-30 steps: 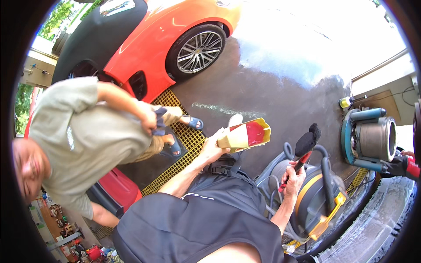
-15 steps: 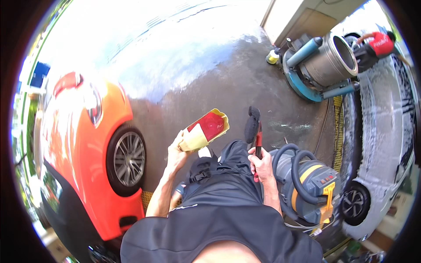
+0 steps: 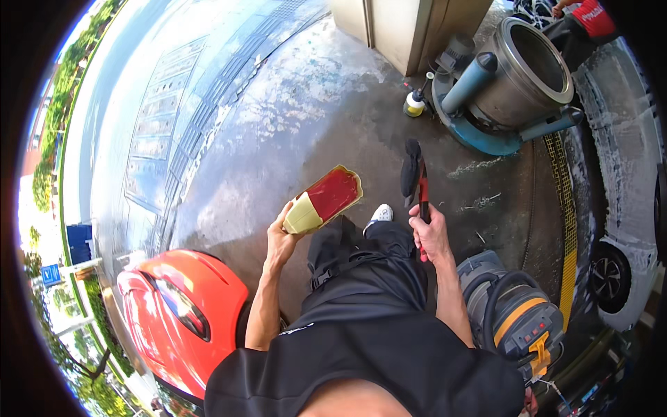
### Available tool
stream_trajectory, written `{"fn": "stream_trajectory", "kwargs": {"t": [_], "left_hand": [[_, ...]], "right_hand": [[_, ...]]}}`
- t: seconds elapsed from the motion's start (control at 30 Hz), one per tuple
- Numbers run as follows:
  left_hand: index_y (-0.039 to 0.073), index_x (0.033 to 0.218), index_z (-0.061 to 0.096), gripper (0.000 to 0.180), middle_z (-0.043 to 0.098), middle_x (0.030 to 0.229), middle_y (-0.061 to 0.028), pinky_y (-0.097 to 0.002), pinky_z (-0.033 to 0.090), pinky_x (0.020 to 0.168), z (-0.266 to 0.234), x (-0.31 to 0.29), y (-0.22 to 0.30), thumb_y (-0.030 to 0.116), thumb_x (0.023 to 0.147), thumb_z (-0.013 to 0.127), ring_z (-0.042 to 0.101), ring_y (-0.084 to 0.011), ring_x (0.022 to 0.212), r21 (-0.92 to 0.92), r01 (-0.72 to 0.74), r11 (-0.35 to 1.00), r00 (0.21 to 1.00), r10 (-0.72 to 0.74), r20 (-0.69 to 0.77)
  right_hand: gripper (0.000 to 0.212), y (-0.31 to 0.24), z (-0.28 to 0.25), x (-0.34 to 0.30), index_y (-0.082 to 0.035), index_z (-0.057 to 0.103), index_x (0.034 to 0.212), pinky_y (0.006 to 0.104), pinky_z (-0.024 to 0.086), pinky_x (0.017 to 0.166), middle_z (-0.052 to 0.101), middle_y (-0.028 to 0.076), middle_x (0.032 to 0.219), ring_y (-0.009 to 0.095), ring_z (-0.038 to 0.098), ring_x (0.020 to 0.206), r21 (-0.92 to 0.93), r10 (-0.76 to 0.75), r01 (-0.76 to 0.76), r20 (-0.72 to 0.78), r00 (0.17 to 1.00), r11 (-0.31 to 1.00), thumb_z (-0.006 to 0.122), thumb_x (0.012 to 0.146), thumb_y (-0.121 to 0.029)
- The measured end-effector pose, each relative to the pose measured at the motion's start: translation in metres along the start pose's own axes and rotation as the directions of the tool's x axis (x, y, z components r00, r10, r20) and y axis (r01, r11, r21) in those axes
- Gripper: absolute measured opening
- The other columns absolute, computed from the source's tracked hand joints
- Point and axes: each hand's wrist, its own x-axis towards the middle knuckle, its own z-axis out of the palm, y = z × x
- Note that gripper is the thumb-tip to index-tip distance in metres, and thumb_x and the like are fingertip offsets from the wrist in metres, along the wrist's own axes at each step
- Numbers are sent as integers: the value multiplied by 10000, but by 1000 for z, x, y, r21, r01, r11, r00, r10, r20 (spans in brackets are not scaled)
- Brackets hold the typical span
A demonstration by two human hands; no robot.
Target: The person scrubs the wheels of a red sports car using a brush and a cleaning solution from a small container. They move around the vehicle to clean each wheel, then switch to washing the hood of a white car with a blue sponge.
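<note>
In my left hand (image 3: 281, 240) is a pale-yellow holder with a scalloped rim and a red face (image 3: 335, 192); I cannot tell exactly what it is. My fingers grip its lower left end, and it tilts up to the right. My right hand (image 3: 431, 233) is wrapped round the red and black handle of a brush (image 3: 411, 170), its dark, rounded head pointing up and away from me. Both things are held in front of my body, apart from each other, over the wet grey floor (image 3: 389, 153).
On the left stands a red car (image 3: 174, 320). A grey vacuum cleaner (image 3: 514, 313) is close by my right arm. Farther right are a steel drum machine (image 3: 507, 83) on a blue base, a yellow spray bottle (image 3: 415, 104), a foam-covered car (image 3: 618, 167) and another person (image 3: 583, 31).
I have moved forward and turned right, so the red car has slid back and down in view. Both hands keep hold of the same things.
</note>
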Motion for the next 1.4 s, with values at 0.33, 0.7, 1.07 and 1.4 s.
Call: {"fn": "stream_trajectory", "kwargs": {"t": [0.33, 0.7, 1.07, 1.4], "left_hand": [[-22, 1558, 387, 774, 601, 1433, -127, -302, 465, 1064, -4, 347, 129, -74, 865, 728, 587, -166, 1256, 174, -78, 982, 910, -2, 415], [-9, 1528, 445, 752, 531, 1528, -143, -314, 438, 1095, 65, 675, 239, -37, 850, 768, 530, -174, 1337, 416, -502, 758, 568, -73, 820], [-16, 1282, 654, 478, 443, 1591, -200, -330, 452, 1089, 180, 933, 162, -103, 818, 731, 530, -233, 1363, 528, -428, 733, 466, -322, 824], [-11, 1296, 639, 500, 442, 1591, -188, -337, 447, 1115, 310, 1189, -18, -76, 815, 756, 498, -269, 1412, 419, -636, 648, 284, -308, 908]], "right_hand": [[198, -91, 58, 201, -53, 592, 889, 258, 354, 421, 496, -33, 605, 52, 450, 457, 92, 3, 13, -173, 985, 996, 692, 911, -221], [244, -126, 154, 312, -81, 596, 819, 261, 426, 517, 527, -13, 635, 82, 516, 552, 586, 239, 100, -472, 849, 804, 693, 943, -267], [545, -64, 134, 568, -62, 640, 782, 313, 420, 568, 552, 12, 611, 120, 538, 581, 572, 568, -279, -422, 706, 771, 673, 939, -583], [595, 106, 128, 900, -3, 662, 833, 382, 473, 566, 611, 109, 603, 207, 616, 545, 733, 682, -106, -558, 472, 672, 614, 947, -585]]}}
